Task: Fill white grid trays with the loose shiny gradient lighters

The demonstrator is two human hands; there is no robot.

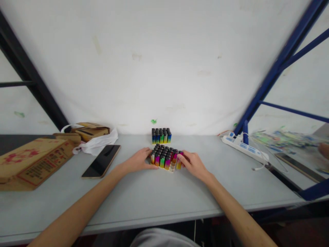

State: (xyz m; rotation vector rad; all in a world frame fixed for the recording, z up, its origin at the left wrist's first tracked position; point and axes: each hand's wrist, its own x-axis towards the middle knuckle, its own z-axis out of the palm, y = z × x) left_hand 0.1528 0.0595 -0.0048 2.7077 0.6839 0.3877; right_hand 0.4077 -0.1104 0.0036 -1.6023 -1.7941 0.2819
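Both arms [88, 199] out front, angled inward!
Left hand [140, 159] curves open-armed, thumb [153, 167] spread low; and the right hand [194, 165], fingers bent, pinches!

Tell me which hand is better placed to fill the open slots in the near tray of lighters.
Probably the right hand: it appears to hold a single lighter beside the open slots at the tray's near right corner. The left hand is at the opposite end.

Grey table [159, 199], lighter tray [172, 168], second lighter cluster [161, 136], phone [102, 161], cardboard boxes [38, 159], bag [99, 143], power strip [245, 148]
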